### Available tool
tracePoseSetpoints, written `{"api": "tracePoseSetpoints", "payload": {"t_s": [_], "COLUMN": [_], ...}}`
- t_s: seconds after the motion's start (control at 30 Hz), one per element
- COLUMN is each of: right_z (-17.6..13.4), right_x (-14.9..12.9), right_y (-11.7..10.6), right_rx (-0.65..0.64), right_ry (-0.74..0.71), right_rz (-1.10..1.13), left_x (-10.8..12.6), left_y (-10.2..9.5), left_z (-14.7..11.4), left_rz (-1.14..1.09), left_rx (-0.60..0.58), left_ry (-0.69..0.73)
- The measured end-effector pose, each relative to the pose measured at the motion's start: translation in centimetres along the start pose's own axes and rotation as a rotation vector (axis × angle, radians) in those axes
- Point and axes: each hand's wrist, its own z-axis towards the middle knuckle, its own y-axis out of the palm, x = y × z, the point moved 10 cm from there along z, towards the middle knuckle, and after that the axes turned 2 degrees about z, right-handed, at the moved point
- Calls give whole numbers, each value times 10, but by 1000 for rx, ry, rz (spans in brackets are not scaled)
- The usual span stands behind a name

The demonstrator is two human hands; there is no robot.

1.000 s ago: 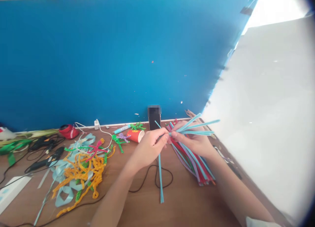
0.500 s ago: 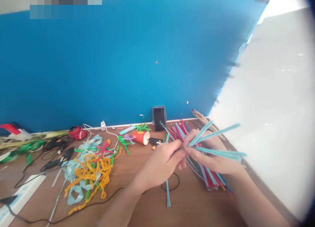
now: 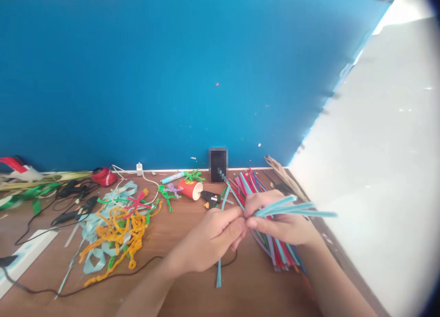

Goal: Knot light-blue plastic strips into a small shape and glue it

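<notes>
Several light blue pipe cleaners (image 3: 299, 208) are pinched between my two hands, above the table. Their free ends point right, close together, out of my right hand (image 3: 283, 223), which is closed on them. My left hand (image 3: 215, 237) is closed too, its thumb and forefinger meeting the right fingertips at the pinched spot. More light blue pipe cleaner lengths show behind and below the left hand, one end pointing down; their link to the held ones is hidden. Under my right hand lies a bundle of pipe cleaners (image 3: 280, 257) in red, purple, blue and other colours.
Beyond my hands are a glue gun (image 3: 210, 198), a red paper cup (image 3: 190, 189) on its side and a dark upright device (image 3: 218, 163). Left lie orange twisted pipe cleaners (image 3: 127, 232), light blue ribbon (image 3: 94, 262), cords and a white power strip (image 3: 29, 257). A blue panel (image 3: 172, 79) stands behind.
Both hands have shifted slightly left and down in the view. The free pipe cleaner ends, fanned out before, now lie closer together. The camera view has moved a little too.
</notes>
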Motion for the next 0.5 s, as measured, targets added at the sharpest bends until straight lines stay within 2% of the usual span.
{"api": "tracePoseSetpoints", "payload": {"t_s": [0.1, 0.27, 0.37, 0.5], "right_z": [1, 0, -1, -3], "right_x": [-6, -8, -6, -8], "right_y": [2, 4, 9, 25], "right_rx": [6, 25, 42, 33], "right_ry": [-29, -29, 1, 32], "right_rz": [-41, -75, -123, -133], "left_x": [8, 12, 10, 13], "left_y": [-10, -8, -13, -9], "left_z": [-3, -11, -15, -25], "left_rz": [256, 818, 921, 937], "left_rx": [19, -53, -58, -131], "left_ry": [51, 215, 227, 276]}}
